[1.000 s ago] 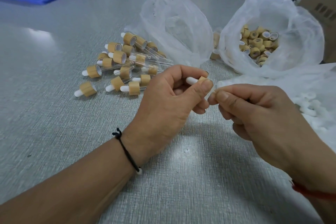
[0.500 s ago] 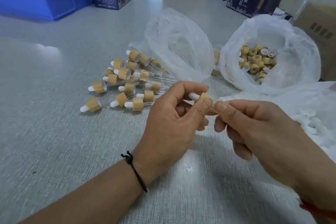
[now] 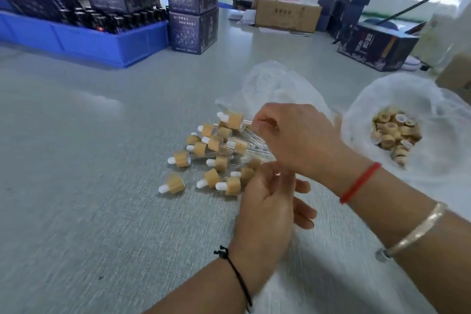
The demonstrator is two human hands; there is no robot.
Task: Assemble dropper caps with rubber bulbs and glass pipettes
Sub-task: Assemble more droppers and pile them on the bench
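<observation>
The right hand (image 3: 293,135) reaches across to the heap of finished droppers (image 3: 216,153) at about 11 o'clock from the left hand (image 3: 265,206), and its curled fingers (image 3: 262,122) seem to grip the glass stem of a dropper with a bamboo cap (image 3: 234,120) at the heap's far edge; the blur makes the grip itself hard to confirm. The left hand hangs just below, fingers loosely spread and holding nothing that can be seen.

The step in hand looks like laying a completed dropper with the others. To do it well, the person should lower it until the cap rests on the surface (image 3: 102,186) or on the heap before letting go, since a glass pipette dropped onto other glass may chip. Laying it parallel to the stems already there would keep the heap from tangling.

The loose caps (image 3: 392,135) sit in an open plastic bag (image 3: 369,99) at roughly 2 o'clock from the left hand, so the right hand is well placed to swing there next. A second bag (image 3: 275,84) lies beyond the heap at 12 o'clock.
</observation>
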